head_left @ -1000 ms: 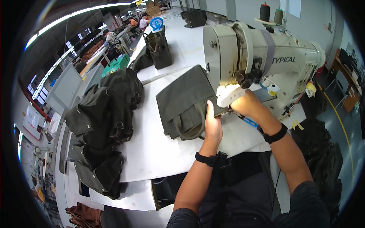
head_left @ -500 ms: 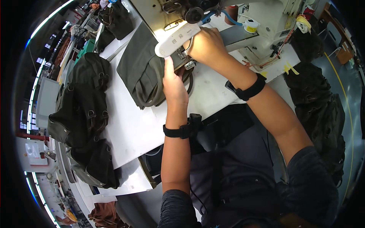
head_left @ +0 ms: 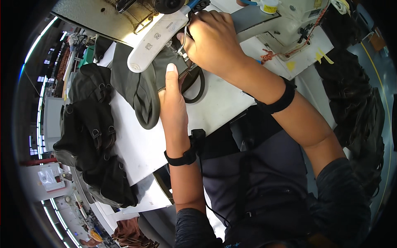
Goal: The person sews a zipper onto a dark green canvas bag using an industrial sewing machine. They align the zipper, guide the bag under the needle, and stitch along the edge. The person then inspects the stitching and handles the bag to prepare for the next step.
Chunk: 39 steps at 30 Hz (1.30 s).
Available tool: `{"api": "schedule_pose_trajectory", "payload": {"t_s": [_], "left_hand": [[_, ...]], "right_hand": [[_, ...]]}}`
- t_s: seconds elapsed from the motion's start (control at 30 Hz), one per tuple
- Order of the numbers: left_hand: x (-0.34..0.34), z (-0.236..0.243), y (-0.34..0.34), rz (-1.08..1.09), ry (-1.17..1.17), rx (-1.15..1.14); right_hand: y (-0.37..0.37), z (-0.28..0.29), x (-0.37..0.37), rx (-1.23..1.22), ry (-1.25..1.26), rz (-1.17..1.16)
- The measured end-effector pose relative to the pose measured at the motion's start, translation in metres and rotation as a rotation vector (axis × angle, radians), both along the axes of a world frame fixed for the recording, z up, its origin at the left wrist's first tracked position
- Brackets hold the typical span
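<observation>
Olive-grey bag (head_left: 130,89) on the pale tabletop (head_left: 132,144), its upper part beneath the head of the sewing machine (head_left: 97,18). The left hand (head_left: 173,95) grasps its zipped edge, thumb on top, fingers hidden beneath; the right hand (head_left: 217,39) is curled beside a bent metal lever (head_left: 186,35), and whether it grips anything cannot be told. Compared with half a second earlier, the machine sits higher in view, the left thumb lies apart from the rounded end of the white elongated cover (head_left: 155,43) instead of meeting it, and more of the far handle (head_left: 202,87) shows. Cover and machine head screen part of the bag; the right hand hides some of the work area. Around: dark bags (head_left: 84,128) heaped at left, a dark pile (head_left: 355,103) at right, yellow tape (head_left: 325,56) at the tabletop's edge, and a reddish-brown bundle (head_left: 130,233) below.
</observation>
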<state>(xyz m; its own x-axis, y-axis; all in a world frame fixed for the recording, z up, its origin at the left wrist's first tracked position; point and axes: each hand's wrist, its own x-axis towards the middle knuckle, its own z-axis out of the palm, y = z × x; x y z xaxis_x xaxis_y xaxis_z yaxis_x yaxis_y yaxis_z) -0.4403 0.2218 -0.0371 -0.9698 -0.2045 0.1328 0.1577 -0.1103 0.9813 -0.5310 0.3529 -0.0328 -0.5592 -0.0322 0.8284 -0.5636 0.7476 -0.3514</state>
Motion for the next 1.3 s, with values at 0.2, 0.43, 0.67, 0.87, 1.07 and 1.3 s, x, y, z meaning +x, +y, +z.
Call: {"api": "schedule_pose_trajectory", "payload": {"t_s": [0.2, 0.43, 0.67, 0.87, 1.07, 1.3], "left_hand": [[0.004, 0.001, 0.003, 0.056, -0.015, -0.059], [-0.003, -0.011, -0.005, 0.061, 0.082, -0.124], [-0.007, -0.017, -0.011, 0.036, 0.08, -0.115], [0.006, -0.029, -0.002, -0.067, -0.121, 0.229], [0.078, -0.001, 0.024, 0.157, 0.204, -0.547], [0.038, 0.054, 0.003, 0.175, 0.005, -0.643]], "right_hand": [[0.001, -0.002, 0.002, 0.012, 0.023, 0.002], [0.001, -0.004, -0.008, -0.065, 0.13, 0.062], [0.003, -0.007, -0.004, -0.026, 0.146, 0.013], [-0.001, -0.005, -0.005, -0.038, 0.156, 0.009], [0.0, -0.008, -0.006, -0.036, 0.182, 0.016], [-0.001, -0.005, -0.001, -0.034, 0.085, 0.013]]}}
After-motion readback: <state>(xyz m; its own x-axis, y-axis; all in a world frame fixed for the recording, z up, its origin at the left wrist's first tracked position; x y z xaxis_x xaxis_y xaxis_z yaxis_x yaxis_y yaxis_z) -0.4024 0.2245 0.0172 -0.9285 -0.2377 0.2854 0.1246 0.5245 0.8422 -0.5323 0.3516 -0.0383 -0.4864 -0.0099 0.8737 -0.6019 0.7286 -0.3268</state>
